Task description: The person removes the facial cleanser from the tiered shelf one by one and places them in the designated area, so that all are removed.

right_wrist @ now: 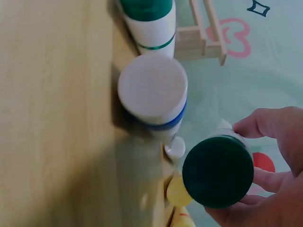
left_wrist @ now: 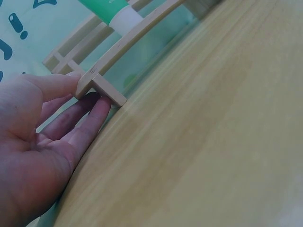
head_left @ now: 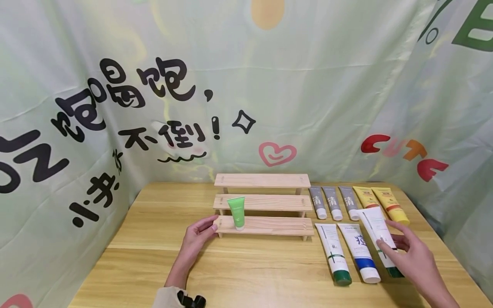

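Note:
My right hand (head_left: 414, 252) grips a white squeeze tube (head_left: 377, 229) with a dark green cap (right_wrist: 218, 172), thumb on one side and fingers on the other. The tube is raised over the table, and its cap faces the right wrist camera. My left hand (head_left: 198, 237) pinches the left end of the lowest step of a three-tier wooden display rack (head_left: 269, 226), with fingertips by its leg (left_wrist: 108, 90) in the left wrist view. A small green tube (head_left: 237, 211) stands on its white cap on that step, left of centre.
Beside the held tube lie a white tube with a blue band (head_left: 360, 252) and another green-capped white tube (head_left: 334, 254). Behind them are three grey tubes (head_left: 331, 203) and two yellow tubes (head_left: 390, 205). A printed cloth (head_left: 327, 107) hangs behind the table (head_left: 161, 252).

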### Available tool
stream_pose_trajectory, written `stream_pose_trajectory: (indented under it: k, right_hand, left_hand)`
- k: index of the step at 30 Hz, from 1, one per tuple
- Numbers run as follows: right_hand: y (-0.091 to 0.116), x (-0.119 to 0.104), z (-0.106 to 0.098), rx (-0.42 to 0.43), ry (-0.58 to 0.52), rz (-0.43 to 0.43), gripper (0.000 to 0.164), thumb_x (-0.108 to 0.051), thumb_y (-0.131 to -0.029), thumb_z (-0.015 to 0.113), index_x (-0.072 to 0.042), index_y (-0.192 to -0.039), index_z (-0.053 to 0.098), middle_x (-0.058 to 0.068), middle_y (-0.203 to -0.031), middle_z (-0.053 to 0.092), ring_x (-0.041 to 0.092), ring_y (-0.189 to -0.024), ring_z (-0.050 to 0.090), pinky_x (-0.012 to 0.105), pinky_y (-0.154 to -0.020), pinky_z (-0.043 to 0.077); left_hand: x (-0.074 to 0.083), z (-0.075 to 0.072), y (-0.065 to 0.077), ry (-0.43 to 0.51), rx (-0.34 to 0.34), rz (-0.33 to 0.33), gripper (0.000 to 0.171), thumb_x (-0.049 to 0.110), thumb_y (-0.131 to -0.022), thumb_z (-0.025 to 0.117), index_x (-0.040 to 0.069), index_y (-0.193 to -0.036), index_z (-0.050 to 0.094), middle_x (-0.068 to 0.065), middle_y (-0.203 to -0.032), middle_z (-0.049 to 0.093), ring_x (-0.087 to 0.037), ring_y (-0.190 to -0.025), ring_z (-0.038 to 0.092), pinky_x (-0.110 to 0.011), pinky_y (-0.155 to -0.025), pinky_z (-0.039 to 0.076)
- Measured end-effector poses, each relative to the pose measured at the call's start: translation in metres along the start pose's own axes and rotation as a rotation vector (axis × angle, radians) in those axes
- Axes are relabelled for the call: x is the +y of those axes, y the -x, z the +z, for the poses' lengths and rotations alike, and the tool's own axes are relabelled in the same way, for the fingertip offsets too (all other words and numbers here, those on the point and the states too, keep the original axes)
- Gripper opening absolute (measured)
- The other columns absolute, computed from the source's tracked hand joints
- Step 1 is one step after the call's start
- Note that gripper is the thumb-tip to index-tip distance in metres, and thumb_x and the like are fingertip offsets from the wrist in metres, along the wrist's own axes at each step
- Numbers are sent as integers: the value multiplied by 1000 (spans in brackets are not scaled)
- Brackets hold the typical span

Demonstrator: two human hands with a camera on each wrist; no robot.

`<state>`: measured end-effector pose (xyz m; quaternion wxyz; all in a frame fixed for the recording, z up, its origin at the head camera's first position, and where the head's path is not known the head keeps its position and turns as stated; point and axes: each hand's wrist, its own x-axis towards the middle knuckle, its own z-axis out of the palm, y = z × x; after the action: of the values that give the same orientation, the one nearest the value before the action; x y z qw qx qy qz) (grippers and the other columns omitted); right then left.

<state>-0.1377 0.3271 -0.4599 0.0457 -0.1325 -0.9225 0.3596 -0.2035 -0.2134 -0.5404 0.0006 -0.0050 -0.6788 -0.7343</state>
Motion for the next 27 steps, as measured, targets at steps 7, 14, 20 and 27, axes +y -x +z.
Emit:
stream_pose_trajectory:
  k: [7,14,20,27]
  right_hand:
    - [-3,12,-2,-10,105,-5,76,-34,-93,76,6,-146,40,42,-121,58,51,-101,60,51,-72,62]
    - [-6,23,-2,-107,156,41,78,-29,-91,79,9,-146,37,41,-115,57,43,-94,60,44,-68,60]
    - [-6,32,-2,-170,223,58,80,-33,-91,78,11,-144,37,41,-112,59,42,-91,61,50,-71,59]
    - [-10,37,-1,-204,241,88,84,-40,-91,77,12,-144,37,42,-112,58,45,-94,60,53,-74,59]
  left_hand:
    - [0,-1,-1,-2,4,2,37,4,-96,72,-1,-132,67,-22,-133,64,-22,-109,67,-33,-89,61]
    - [0,0,-1,-2,1,-1,37,5,-96,73,-1,-132,67,-22,-133,64,-21,-109,67,-33,-89,61]
    - [1,0,-1,-2,0,-3,38,5,-96,72,-1,-132,67,-22,-133,64,-21,-109,67,-34,-89,61]
    - [1,0,0,14,-5,-3,38,3,-96,72,-2,-133,66,-23,-132,64,-22,-108,68,-35,-89,61]
